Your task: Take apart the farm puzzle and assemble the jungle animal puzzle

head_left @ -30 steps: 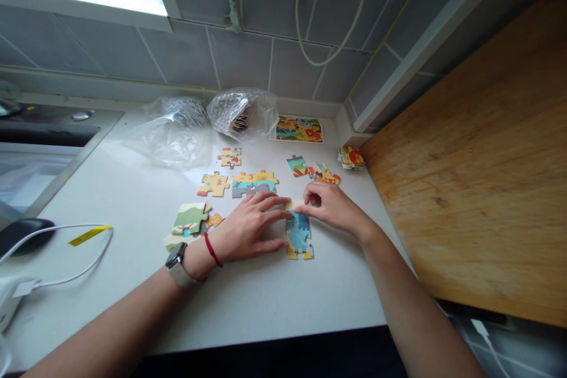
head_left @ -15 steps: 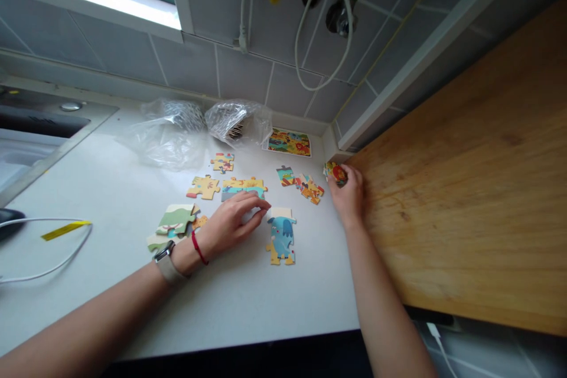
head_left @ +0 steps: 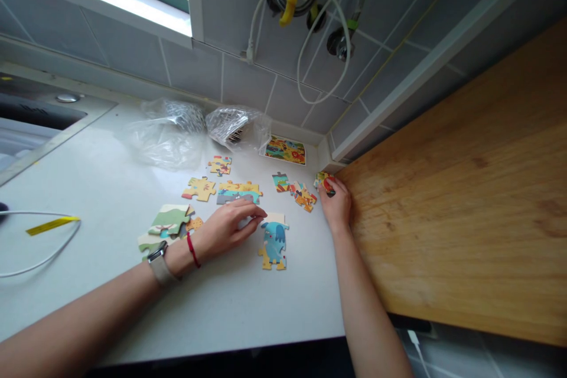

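My left hand hovers mid-counter, thumb and index fingertips together with nothing visible between them. Just right of those fingertips lies a joined blue elephant puzzle section. Behind the hand is a yellow and teal puzzle strip, its near edge partly covered. By the wooden panel, my right hand has its fingers closed around colourful puzzle pieces, partly hidden by the fingers. Nearby are joined puzzle pieces with an orange animal. Green puzzle pieces overlap beside my left wrist.
Along the wall sit crumpled clear plastic bags and a small picture card. A wooden panel borders the right side. At left are a sink edge and a white cable with a yellow tag. Loops of cable hang above.
The camera view has shifted slightly, so everything sits a little differently in the picture. Both hands keep nearly the same places relative to the puzzle pieces.
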A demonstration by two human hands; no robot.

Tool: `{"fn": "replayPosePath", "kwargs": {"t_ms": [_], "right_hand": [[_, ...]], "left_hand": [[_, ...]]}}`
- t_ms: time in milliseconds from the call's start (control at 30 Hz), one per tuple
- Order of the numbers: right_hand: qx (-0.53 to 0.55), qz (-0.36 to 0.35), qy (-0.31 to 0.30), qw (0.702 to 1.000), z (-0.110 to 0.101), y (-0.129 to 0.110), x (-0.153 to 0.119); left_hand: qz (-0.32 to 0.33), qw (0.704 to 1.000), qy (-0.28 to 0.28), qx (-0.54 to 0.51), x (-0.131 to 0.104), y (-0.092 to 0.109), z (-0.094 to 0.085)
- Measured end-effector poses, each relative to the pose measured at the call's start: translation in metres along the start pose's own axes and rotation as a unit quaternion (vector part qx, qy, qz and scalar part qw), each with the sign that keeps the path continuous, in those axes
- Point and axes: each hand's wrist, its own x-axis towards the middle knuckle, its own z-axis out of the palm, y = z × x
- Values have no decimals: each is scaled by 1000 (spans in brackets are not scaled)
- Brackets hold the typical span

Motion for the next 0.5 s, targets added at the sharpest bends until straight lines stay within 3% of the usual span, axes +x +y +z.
{"fn": "replayPosePath", "kwargs": {"t_ms": [167, 300, 500], "right_hand": [[1, -16, 24, 1000, -7, -1, 3], [-25, 18, 42, 999, -9, 1, 5], [-38, 52, 65, 996, -10, -4, 4]], "left_hand": [[0, 1000, 0, 0, 1, -1, -1], [4, 1000, -13, 9, 0, 0, -3], [108, 977, -168, 78, -7, 7, 3]]}}
